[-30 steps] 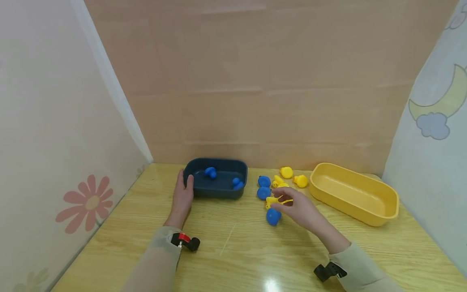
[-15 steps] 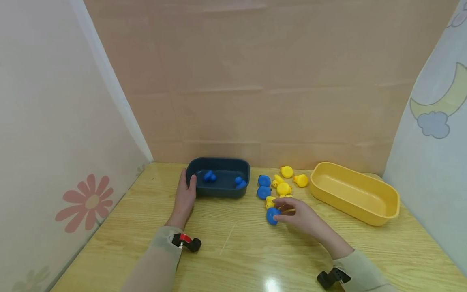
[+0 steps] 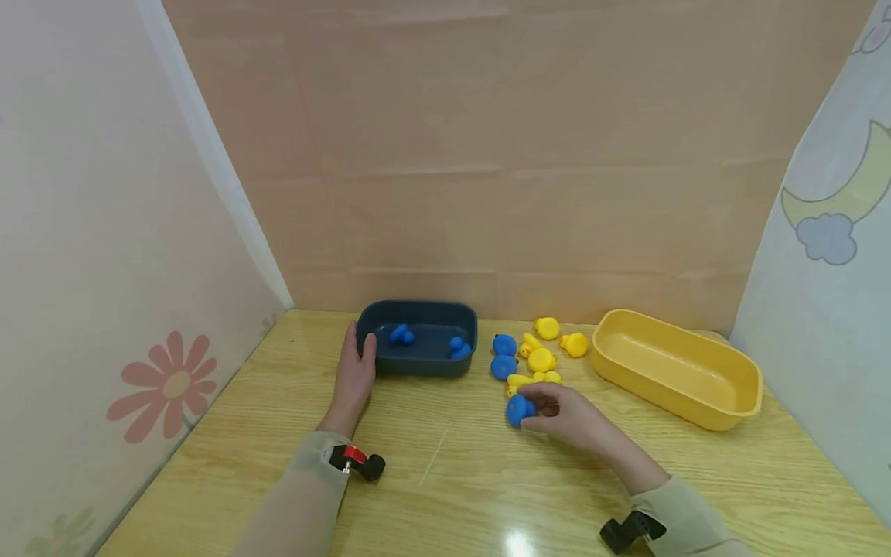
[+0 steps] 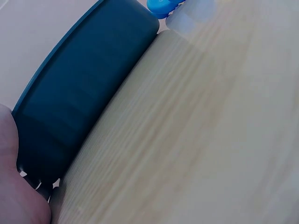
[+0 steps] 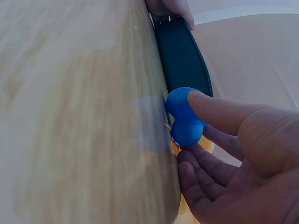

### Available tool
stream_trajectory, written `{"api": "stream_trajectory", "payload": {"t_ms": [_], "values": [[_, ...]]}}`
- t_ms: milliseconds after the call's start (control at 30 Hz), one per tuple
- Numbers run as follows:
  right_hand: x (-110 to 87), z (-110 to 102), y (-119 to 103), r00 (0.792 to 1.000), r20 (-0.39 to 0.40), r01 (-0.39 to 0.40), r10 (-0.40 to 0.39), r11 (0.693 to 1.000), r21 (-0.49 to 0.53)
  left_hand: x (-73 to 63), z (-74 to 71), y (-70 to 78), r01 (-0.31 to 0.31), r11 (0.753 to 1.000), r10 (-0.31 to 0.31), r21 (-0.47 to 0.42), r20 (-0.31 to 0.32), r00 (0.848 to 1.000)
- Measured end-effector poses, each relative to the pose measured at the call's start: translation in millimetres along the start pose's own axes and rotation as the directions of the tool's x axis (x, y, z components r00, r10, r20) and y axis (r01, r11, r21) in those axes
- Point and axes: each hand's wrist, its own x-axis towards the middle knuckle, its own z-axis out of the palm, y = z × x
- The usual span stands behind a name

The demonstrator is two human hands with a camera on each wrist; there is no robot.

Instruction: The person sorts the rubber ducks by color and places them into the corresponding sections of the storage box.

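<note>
My left hand [image 3: 355, 375] holds the left end of a dark blue plastic basin [image 3: 418, 367], thumb at its front corner and fingers along its side. Two blue rubber ducks lie inside, one [image 3: 401, 335] near the left and one [image 3: 459, 348] near the right. My right hand [image 3: 567, 414] pinches another blue rubber duck [image 5: 187, 133] between thumb and fingers, low by the table. Just behind that hand lie yellow rubber ducks [image 3: 541, 360], partly hidden by the fingers. Two more blue rubber ducks [image 3: 504, 367] rest between the pile and the basin.
A yellow plastic basin [image 3: 675, 375] stands at the right with nothing in it, near the right wall. Loose yellow ducks [image 3: 574, 345] lie close to its left end. Brown paper [image 3: 515, 193] covers the back, and patterned walls flank the wooden table [image 3: 431, 480].
My right hand has come down and forward from above the yellow ducks to the front blue duck and taken hold of it. The left hand and dark basin have shifted slightly right.
</note>
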Motion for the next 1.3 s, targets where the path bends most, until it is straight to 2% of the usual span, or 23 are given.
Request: {"api": "stream_trajectory", "payload": {"t_ms": [133,633,900,1100,1300], "values": [[-0.1,0.5,-0.5,1.0,-0.001,-0.025,0.025,1.0,0.003,-0.3,0.3,-0.1,0.001,1.0,-0.001,0.005,-0.001,1.0],[-1.7,-1.0,-2.6,0.999,0.039,-0.03,0.029,0.999,0.035,-1.3,-0.8,-0.6,0.004,1.0,-0.004,0.006,-0.003,1.0],[0.1,-7.6,-11.7,0.999,-0.018,-0.038,0.04,0.996,0.076,0.2,0.3,-1.6,0.001,1.0,-0.001,0.012,-0.003,1.0],[17.3,-11.3,-27.1,0.996,-0.08,0.05,-0.043,0.995,0.085,0.9,1.2,-3.1,0.001,1.0,-0.001,0.012,-0.007,1.0],[42.4,-9.0,-43.2,0.987,-0.14,0.083,-0.072,0.994,0.077,0.3,1.2,-3.8,0.006,1.0,-0.006,0.014,-0.016,1.0]]}}
